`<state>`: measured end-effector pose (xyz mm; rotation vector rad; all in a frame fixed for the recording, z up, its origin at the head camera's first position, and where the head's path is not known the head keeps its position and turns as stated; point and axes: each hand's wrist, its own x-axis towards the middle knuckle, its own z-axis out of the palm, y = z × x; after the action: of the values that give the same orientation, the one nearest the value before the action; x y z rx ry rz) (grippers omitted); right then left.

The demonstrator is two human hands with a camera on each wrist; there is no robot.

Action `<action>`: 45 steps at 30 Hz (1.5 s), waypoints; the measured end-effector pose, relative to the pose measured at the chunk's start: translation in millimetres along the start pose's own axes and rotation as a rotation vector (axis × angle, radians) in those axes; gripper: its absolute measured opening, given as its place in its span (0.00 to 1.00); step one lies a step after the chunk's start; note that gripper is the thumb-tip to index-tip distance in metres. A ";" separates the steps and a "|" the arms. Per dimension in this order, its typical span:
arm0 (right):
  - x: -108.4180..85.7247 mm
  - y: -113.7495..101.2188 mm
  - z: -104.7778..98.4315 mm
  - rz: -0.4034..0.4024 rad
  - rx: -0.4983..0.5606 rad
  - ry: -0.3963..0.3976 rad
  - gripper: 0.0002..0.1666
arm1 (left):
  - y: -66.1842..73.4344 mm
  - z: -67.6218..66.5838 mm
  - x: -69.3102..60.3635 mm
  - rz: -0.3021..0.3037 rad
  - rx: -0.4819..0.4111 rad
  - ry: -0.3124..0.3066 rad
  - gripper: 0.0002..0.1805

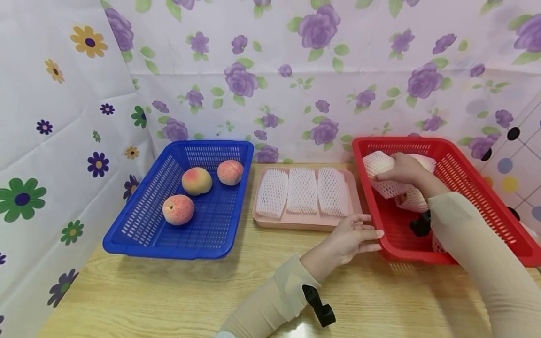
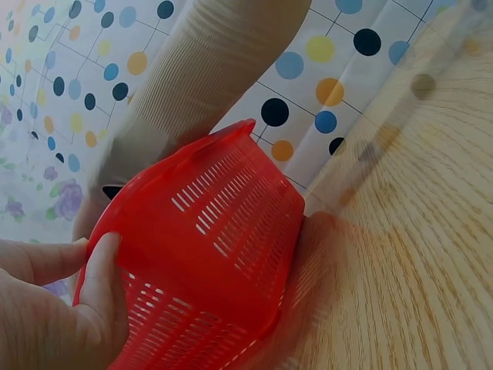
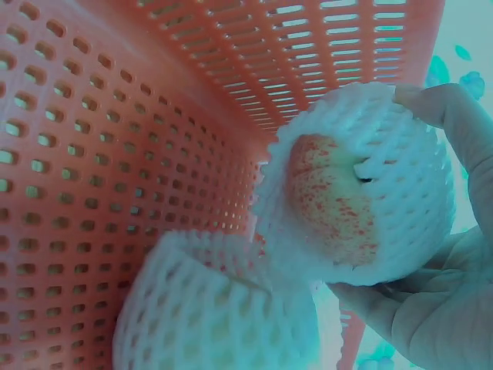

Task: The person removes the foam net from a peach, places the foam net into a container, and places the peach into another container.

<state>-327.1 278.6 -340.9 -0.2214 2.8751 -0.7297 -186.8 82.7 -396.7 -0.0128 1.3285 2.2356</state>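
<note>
Wooden table (image 1: 160, 291) under my hands; purple-flowered cloth (image 1: 296, 94) beyond. Netted peach (image 3: 339, 204) in my right hand (image 1: 403, 170), thumb and fingers curled round it, inside the red basket (image 1: 422, 257). Another netted peach (image 1: 411, 201) just beside those fingers. My left hand (image 1: 348, 239) pinches the basket's rim, thumb against fingers. Beyond left fingertips: pink tray (image 1: 291, 225), three foam nets (image 1: 302, 190). Farther left: blue basket (image 1: 169, 254), three bare peaches (image 1: 197, 181).
</note>
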 end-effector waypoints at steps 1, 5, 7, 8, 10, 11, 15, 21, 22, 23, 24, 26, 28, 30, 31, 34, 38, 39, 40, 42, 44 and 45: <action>-0.9 0.4 0.3 0.000 0.000 0.007 0.60 | -0.5 -0.3 0.1 -0.001 -0.001 0.001 0.17; -6.2 1.7 0.4 0.000 0.009 0.033 0.56 | -1.9 -0.7 0.3 -0.005 -0.002 0.001 0.16; -8.4 2.4 -1.1 -0.005 0.013 0.048 0.55 | -2.2 -0.6 0.5 -0.006 -0.002 0.000 0.16; -9.7 1.8 -2.1 -0.008 0.020 0.050 0.54 | -2.3 -0.6 0.6 -0.005 -0.003 0.001 0.16; -12.0 -0.2 -5.3 -0.012 0.030 0.060 0.53 | -2.2 -0.4 0.6 -0.001 -0.006 0.004 0.16; -13.3 -1.8 -6.8 -0.013 0.042 0.063 0.53 | -2.2 -0.3 0.8 0.002 -0.007 0.005 0.16; -18.3 -7.3 -12.6 -0.008 0.068 0.069 0.53 | -1.9 0.3 0.3 0.012 -0.016 0.009 0.16; -30.2 -5.7 -21.3 0.005 0.059 0.066 0.54 | -3.4 4.2 1.5 0.011 -0.021 -0.018 0.16; -31.2 -5.9 -21.2 0.005 0.058 0.064 0.54 | -3.5 3.7 1.4 0.010 -0.021 -0.018 0.16; -31.9 -6.5 -20.7 0.002 0.058 0.062 0.54 | -3.6 3.0 1.4 0.009 -0.022 -0.013 0.16; -32.6 -7.3 -19.8 -0.002 0.058 0.059 0.54 | -3.7 2.0 1.3 0.010 -0.017 -0.009 0.16; -33.9 -9.2 -17.4 -0.008 0.059 0.056 0.54 | -3.8 0.2 1.1 0.013 -0.007 0.001 0.17; -36.7 -10.9 -15.4 -0.013 0.071 0.058 0.54 | -4.1 -0.7 1.0 0.015 0.000 0.003 0.17; -41.3 -10.4 -15.2 -0.016 0.075 0.069 0.52 | -4.6 0.3 1.1 0.017 0.004 -0.010 0.17; -42.9 -10.9 -14.4 -0.018 0.078 0.073 0.52 | -4.6 -0.3 0.8 0.017 0.004 -0.014 0.17; -48.5 -11.4 -13.3 -0.027 0.085 0.080 0.51 | -5.1 -1.0 0.5 0.016 0.002 -0.023 0.17; -53.9 -13.8 -15.3 -0.040 0.098 0.085 0.50 | -4.8 -1.2 0.1 0.018 0.007 -0.020 0.16; -54.9 -14.8 -16.4 -0.046 0.101 0.090 0.50 | -4.5 -1.2 0.0 0.019 0.009 -0.020 0.16; -55.5 -15.5 -17.7 -0.051 0.101 0.095 0.49 | -4.1 -1.2 -0.3 0.021 0.012 -0.019 0.16; -56.7 -17.2 -20.5 -0.062 0.105 0.103 0.48 | -3.1 -1.3 -0.9 0.026 0.018 -0.021 0.16; -57.8 -19.2 -23.2 -0.068 0.104 0.109 0.47 | -2.3 -1.4 -1.2 0.028 0.023 -0.022 0.16; -58.7 -20.1 -24.5 -0.070 0.104 0.111 0.46 | -2.1 -1.2 -1.1 0.027 0.022 -0.023 0.16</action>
<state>-272.6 283.1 -302.7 -0.2772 2.9355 -0.9300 -185.2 82.0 -398.7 0.0386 1.3489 2.2365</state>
